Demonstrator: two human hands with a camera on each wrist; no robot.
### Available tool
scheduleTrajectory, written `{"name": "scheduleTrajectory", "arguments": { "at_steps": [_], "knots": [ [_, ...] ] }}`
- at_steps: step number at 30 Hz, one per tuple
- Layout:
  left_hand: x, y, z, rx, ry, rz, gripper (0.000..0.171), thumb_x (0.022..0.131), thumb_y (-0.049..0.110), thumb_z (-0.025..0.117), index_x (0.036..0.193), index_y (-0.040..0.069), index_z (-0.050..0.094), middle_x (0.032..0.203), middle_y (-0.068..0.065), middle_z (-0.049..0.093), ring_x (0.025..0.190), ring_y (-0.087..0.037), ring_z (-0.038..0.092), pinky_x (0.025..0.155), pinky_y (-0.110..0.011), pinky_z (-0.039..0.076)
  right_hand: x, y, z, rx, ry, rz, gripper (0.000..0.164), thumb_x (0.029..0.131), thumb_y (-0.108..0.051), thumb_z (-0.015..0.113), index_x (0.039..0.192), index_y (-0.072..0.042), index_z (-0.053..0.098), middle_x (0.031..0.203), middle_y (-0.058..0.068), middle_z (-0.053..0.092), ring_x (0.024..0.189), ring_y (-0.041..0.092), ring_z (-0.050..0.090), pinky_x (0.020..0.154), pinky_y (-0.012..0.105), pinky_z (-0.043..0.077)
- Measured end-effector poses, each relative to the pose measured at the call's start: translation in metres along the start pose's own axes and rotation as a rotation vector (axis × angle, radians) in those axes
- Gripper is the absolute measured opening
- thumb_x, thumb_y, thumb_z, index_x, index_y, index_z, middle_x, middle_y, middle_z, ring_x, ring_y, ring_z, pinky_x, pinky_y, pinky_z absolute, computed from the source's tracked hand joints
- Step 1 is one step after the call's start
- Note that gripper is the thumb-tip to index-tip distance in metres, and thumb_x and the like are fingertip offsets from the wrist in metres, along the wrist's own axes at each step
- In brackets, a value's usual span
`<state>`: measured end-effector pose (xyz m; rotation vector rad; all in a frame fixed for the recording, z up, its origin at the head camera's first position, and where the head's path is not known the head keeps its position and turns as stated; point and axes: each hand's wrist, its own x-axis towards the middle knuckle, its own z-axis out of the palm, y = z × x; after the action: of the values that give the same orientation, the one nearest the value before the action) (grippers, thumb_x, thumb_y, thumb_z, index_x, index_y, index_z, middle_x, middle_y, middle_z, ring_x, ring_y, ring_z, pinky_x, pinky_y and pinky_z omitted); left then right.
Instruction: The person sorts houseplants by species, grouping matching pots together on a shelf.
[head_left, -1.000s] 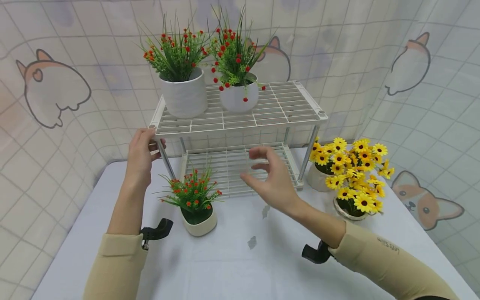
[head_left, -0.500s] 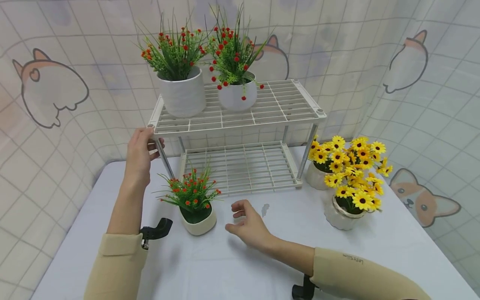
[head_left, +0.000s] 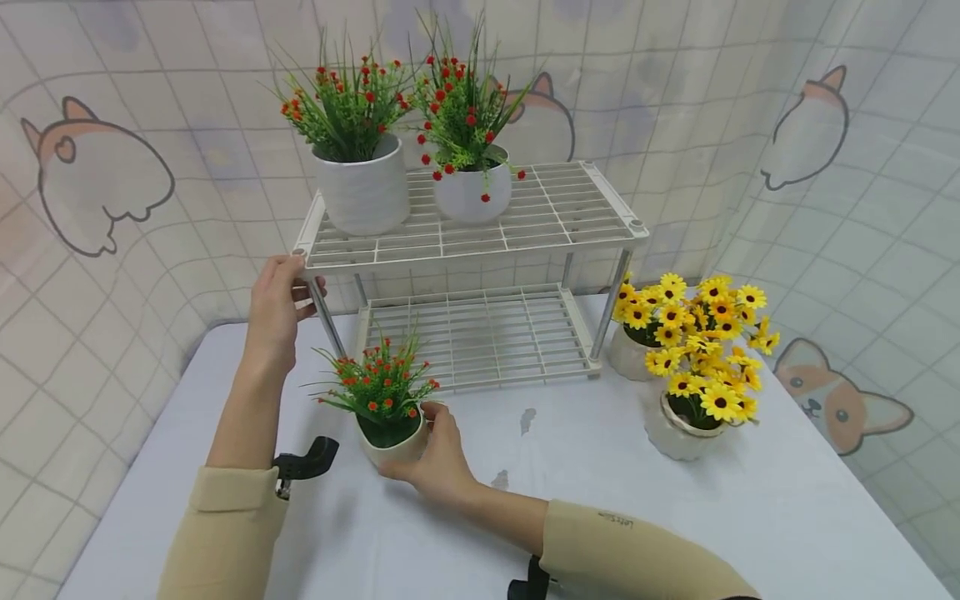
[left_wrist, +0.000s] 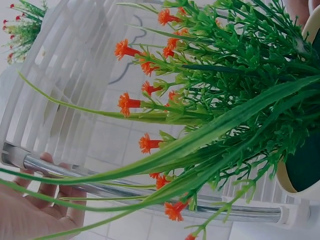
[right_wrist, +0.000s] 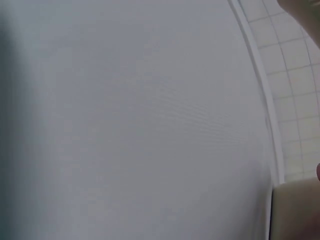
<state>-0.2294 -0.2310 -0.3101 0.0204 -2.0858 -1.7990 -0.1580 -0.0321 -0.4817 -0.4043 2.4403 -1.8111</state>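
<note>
My left hand [head_left: 274, 310] grips the front left corner of a white wire shelf rack [head_left: 551, 239], its fingers curled round the metal post [left_wrist: 150, 187]. My right hand [head_left: 438, 460] holds a small cream pot [head_left: 390, 452] of red-orange artificial flowers [head_left: 386, 379] from its right side, thumb at the front and fingers at the far side. That potted plant is in front of the rack's left post. In the left wrist view its leaves and orange blooms [left_wrist: 129, 102] partly cover the post and the left hand [left_wrist: 47, 205]. The right wrist view shows mostly the white tabletop [right_wrist: 140, 125].
On the top shelf stand two white pots [head_left: 362, 193] with red-flowered plants. The lower wire shelf [head_left: 480, 337] sits close to the table. Two pots of yellow daisies [head_left: 678, 437] are on the table at the right. A patterned curtain [head_left: 225, 192] surrounds the table.
My right hand has moved down and left from in front of the lower shelf to the small pot, and taken hold of it. My left hand has stayed on the rack.
</note>
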Motion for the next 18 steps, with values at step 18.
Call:
{"name": "scheduleTrajectory", "arguments": {
  "at_steps": [18],
  "knots": [
    [0.002,0.001,-0.001,-0.047,-0.010,-0.015,0.024,0.108,0.037,0.043,0.108,0.017,0.055,0.104,-0.005,0.058,0.096,-0.016,0.059,0.083,-0.033,0.047,0.002,0.001,-0.018,-0.045,0.044,-0.069,0.089,0.077,-0.020,0.086,0.144,0.003,0.032,0.139,0.020,0.040,0.132,0.034,0.040,0.109,0.052,0.036]
  ]
}}
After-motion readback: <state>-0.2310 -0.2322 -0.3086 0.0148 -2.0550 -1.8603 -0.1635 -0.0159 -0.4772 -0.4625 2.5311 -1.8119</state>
